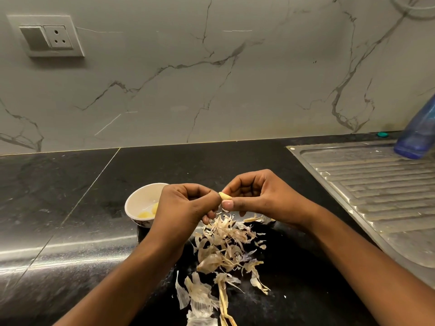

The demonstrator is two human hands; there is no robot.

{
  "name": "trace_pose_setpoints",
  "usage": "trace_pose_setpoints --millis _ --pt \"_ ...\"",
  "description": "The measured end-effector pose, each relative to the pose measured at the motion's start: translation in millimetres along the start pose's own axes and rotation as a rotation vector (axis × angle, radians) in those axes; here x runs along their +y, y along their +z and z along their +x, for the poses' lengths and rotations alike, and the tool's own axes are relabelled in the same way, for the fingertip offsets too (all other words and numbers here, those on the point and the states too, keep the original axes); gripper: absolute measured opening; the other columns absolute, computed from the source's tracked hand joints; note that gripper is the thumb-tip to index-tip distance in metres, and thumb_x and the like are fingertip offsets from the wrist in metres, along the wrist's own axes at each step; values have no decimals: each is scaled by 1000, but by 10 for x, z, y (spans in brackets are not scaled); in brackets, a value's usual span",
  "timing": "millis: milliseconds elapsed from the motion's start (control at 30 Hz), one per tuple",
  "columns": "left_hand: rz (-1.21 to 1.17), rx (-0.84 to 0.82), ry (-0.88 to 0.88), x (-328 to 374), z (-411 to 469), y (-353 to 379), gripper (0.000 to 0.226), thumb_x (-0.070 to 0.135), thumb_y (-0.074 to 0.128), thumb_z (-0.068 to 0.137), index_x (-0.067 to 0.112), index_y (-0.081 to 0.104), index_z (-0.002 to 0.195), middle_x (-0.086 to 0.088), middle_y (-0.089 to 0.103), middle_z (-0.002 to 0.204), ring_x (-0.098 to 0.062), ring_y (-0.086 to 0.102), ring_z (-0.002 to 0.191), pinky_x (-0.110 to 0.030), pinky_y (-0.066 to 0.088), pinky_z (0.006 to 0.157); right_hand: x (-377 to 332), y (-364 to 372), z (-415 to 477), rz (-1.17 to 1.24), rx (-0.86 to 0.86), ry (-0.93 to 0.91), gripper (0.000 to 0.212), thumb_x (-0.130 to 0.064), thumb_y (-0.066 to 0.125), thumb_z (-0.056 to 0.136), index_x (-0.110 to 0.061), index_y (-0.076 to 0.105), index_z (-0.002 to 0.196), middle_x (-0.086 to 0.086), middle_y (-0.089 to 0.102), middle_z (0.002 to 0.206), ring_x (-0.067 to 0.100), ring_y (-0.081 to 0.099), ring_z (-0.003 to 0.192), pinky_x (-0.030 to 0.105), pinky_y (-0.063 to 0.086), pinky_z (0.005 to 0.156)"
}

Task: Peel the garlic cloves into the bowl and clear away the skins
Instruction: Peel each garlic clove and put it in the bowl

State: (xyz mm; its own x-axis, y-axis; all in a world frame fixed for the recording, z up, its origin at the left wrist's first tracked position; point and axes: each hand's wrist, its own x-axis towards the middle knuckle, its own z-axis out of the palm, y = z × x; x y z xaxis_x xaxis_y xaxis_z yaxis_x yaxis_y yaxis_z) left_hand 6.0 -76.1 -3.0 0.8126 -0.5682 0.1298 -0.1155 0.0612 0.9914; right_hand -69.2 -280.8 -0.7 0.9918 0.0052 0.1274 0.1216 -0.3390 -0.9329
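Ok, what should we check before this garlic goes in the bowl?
1. Clove gripped by left hand and right hand: ok.
2. Clove fully peeled: cannot tell, fingers hide most of it.
3. Bowl close by, just beside the left hand: ok.
4. Room in the bowl, only a few peeled cloves inside: ok.
5. Skins cleared off the counter: not ok, a pile lies below the hands.

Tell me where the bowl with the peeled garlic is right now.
In the head view, the white bowl sits on the black counter left of centre, partly behind the left hand, left of the skins.
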Motion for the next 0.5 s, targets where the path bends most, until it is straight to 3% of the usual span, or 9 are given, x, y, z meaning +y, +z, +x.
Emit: trace_pose_setpoints --millis 500 --pt "-56 17 -19 -20 36 -23 19 -1 68 92 3 80 78 -17 72 74 -21 59 62 -24 51 55 -35 -14 7 271 10 48 36 -28 56 105 -2 75 120 18 78 108 28 73 92 30 60 75"
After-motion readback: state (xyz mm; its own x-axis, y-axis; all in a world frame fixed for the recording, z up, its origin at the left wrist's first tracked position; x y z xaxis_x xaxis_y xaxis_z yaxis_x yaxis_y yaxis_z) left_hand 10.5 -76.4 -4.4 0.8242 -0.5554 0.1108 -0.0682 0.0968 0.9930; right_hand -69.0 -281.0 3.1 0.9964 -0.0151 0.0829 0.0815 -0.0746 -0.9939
